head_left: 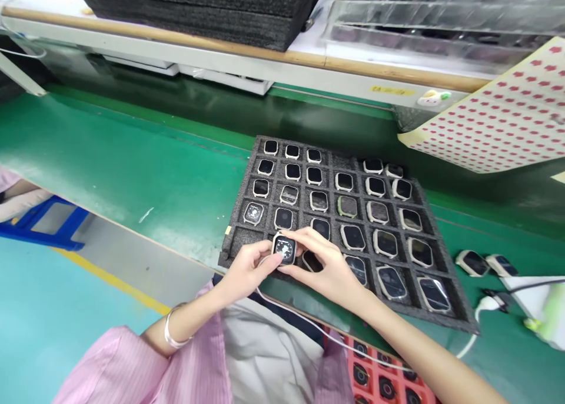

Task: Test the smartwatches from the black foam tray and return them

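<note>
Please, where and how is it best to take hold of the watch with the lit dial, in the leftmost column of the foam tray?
Probably best: grip two opposite edges of the watch from above. It lies face up, with dividers of the foam tray around it, and its squarish case offers edges without covering the dial.

No wording could be read with certainty. Yellow label [392, 90] on the shelf edge [265, 66] bore dark handwriting, blurred. Pale sheet [503, 113] carried rows of repeated red marks. Held watch [285, 249] displayed a lit dial with fine characters, too small to decipher.
</note>
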